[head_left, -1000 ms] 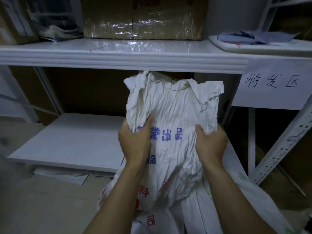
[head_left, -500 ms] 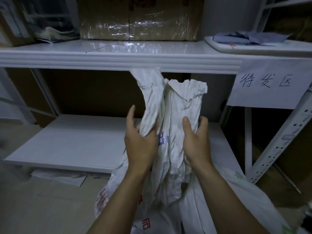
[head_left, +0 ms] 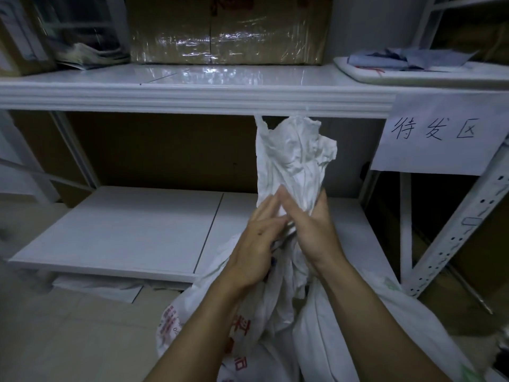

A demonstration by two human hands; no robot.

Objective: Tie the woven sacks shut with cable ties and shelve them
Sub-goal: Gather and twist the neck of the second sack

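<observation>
Upright, sack neck (head_left: 294, 161) in right hand (head_left: 314, 232).

A second ago the woven sack (head_left: 292, 161) had its mouth spread wide; now it is bunched into a narrow neck. The hands have closed together: the right hand (head_left: 316, 238) grips the neck and the left hand (head_left: 257, 238) presses flat against it. The bunch has shifted toward the right end of the upper shelf (head_left: 192, 97).
</observation>
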